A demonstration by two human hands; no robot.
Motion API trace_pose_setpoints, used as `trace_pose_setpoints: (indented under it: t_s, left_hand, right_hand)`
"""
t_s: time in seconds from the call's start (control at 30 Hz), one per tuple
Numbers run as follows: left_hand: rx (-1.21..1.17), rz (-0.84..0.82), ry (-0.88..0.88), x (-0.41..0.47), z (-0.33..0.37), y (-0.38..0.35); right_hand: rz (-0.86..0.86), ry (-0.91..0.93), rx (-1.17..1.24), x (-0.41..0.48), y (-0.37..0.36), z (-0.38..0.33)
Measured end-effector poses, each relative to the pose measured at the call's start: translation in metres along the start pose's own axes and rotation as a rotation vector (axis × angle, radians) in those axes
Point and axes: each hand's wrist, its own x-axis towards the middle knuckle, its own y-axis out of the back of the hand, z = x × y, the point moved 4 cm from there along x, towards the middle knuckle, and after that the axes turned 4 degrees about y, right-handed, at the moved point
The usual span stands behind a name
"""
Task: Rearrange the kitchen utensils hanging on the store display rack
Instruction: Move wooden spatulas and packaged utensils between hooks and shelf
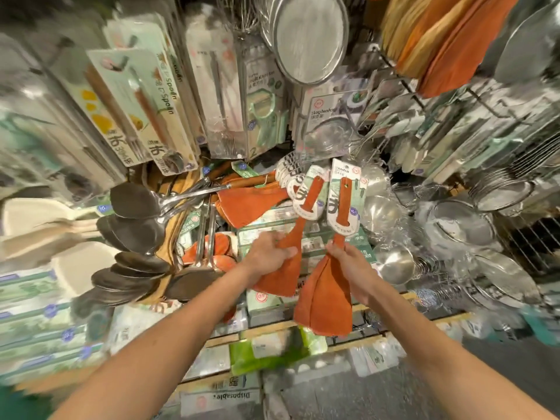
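Two reddish wooden spatulas with pale green card tags hang in front of me at the middle of the display rack. My left hand [269,253] grips the left wooden spatula [280,278] at its neck, just above the blade. My right hand [348,262] grips the right wooden spatula [325,301] the same way, its tag [345,189] upright. More wooden spatulas [242,204] hang behind, fanned to the left. The hooks that carry them are hidden behind the tags.
Steel turners and ladles [136,207] hang at the left, carded spoons and forks [142,116] above. A round mesh strainer [312,37] hangs at the top, steel bowls and strainers [466,225] at the right. Boxed goods fill a wooden shelf [303,325] below.
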Motion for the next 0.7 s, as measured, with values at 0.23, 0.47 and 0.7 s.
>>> trace_pose_setpoints:
  t_s: [0.23,0.47,0.7]
  left_hand:
    - [-0.226,-0.019,-0.068,-0.068,-0.002,-0.023]
    - [-0.292,0.004,-0.331,-0.13,0.042,-0.038]
    - [-0.294,0.047,-0.321,-0.177,0.068,-0.059]
  right_hand:
    - [-0.073,0.088,0.06,-0.053,0.0,-0.026]
    - [-0.121,0.205,0.152,-0.094,0.01,-0.078]
    - [-0.183,0.108,0.142,-0.137,0.034,-0.1]
